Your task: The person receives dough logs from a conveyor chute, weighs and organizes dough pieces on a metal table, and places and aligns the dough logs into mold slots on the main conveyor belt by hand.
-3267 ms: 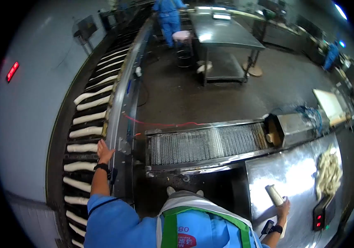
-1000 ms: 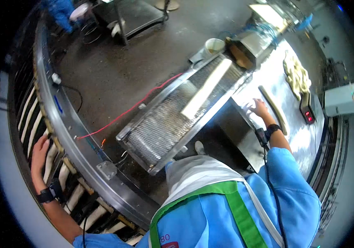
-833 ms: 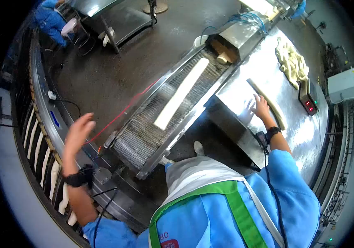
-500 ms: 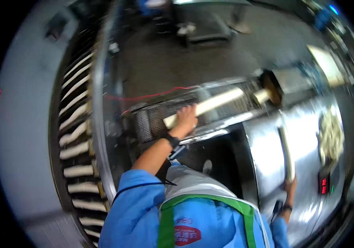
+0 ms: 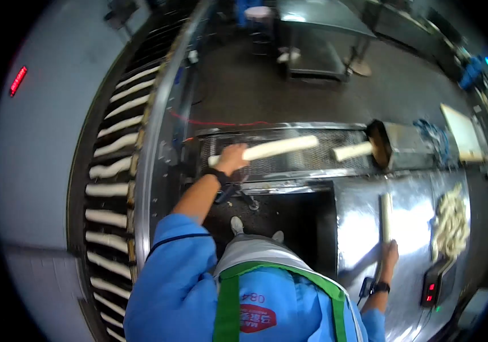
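The dough strip (image 5: pixel 283 147) on the conveyor (image 5: pixel 298 165) is overlaid by the left hand (image 5: pixel 232 159), the dough roll (image 5: pixel 386 218) on the bench (image 5: pixel 353 219) touched by the right hand (image 5: pixel 390 255); whether fingers are clamped cannot be told. Handling seems the step in hand; even support is probably called for next.

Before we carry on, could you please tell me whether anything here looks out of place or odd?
The tangled heap of dough pieces on the steel table seems odd, because the dough strips on the left conveyor lie separately.
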`<state>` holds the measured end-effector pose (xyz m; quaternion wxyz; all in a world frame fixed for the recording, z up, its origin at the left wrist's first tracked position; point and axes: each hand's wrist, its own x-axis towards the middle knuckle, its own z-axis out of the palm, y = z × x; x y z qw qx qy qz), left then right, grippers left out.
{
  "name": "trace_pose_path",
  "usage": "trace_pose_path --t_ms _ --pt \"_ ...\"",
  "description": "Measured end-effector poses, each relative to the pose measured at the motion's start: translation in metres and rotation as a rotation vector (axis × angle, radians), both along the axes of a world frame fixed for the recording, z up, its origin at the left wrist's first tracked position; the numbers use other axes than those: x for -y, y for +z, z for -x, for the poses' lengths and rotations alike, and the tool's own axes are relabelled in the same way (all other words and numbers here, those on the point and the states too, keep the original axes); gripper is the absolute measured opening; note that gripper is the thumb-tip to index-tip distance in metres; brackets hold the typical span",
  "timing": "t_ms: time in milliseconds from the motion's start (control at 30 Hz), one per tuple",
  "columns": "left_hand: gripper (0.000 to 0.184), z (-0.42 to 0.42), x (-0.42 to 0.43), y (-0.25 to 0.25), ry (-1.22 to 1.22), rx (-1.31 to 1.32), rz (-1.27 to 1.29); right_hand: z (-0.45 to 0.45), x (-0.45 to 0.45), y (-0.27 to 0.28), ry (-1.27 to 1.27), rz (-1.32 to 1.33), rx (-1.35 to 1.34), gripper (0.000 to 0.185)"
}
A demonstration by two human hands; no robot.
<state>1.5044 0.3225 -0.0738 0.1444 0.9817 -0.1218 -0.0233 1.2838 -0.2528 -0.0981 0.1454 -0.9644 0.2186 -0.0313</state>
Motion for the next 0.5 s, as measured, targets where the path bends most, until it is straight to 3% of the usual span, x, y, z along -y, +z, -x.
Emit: trace_pose_path --t_ms 100,133,267,333,500 --pt "0.033 -0.025 -0.019 -0.005 0.116 -0.553 0.572 -0.007 -0.012 0.004 -0.158 0.033 -0.022 0.027" --pt "0.030 -0.020 -0.002 0.034 0.195 -0.748 0.758 -0.010 -0.011 0.004 -0.219 0.022 -0.121 0.027" --pt "0.022 -0.017 0.065 0.089 0.371 -0.895 0.973 -0.007 -0.002 -0.011 -0.110 0.072 0.080 0.027" --pt "0.019 -0.014 0.107 0.105 0.297 -0.906 1.030 -0.018 -0.013 0.014 -0.182 0.053 -0.114 0.030" --pt "0.020 0.033 0.230 0.088 -0.092 -0.987 1.092 -0.013 -0.013 0.014 -0.127 -0.057 -0.029 0.038"
